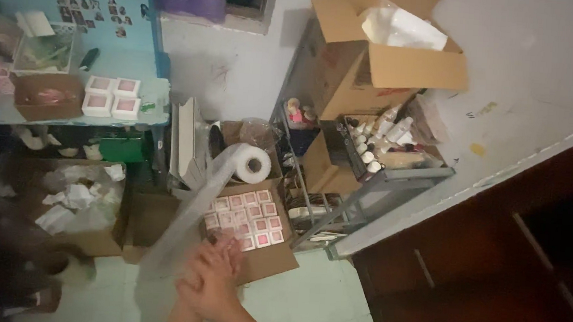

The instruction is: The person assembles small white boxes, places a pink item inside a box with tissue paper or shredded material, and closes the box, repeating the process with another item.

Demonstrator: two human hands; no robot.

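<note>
At the far left of the frame a pale blue surface [149, 101] carries a brown box [49, 96] and four small white square boxes [112, 96] with pink centres. Below it, at lower left, an open carton of crumpled white paper [75, 200] sits on the floor. Toward the centre, a roll of clear plastic film [251, 163] lies at the back edge of a flat cardboard box [263, 260] holding rows of small pink compacts [245, 219]. A sheet of the film [184, 224] trails down from the roll to the bottom centre, where the two hands meet. The left hand [209, 260] and right hand [213, 294] are pressed together, blurred, fingers closed over the film's lower end, just in front of the compacts. Right of centre, a grey metal rack [393, 178] holds white bottles [379, 137], with large open cardboard cartons [381, 60] stacked above it. A dark wooden cabinet [494, 263] fills the lower right.
</note>
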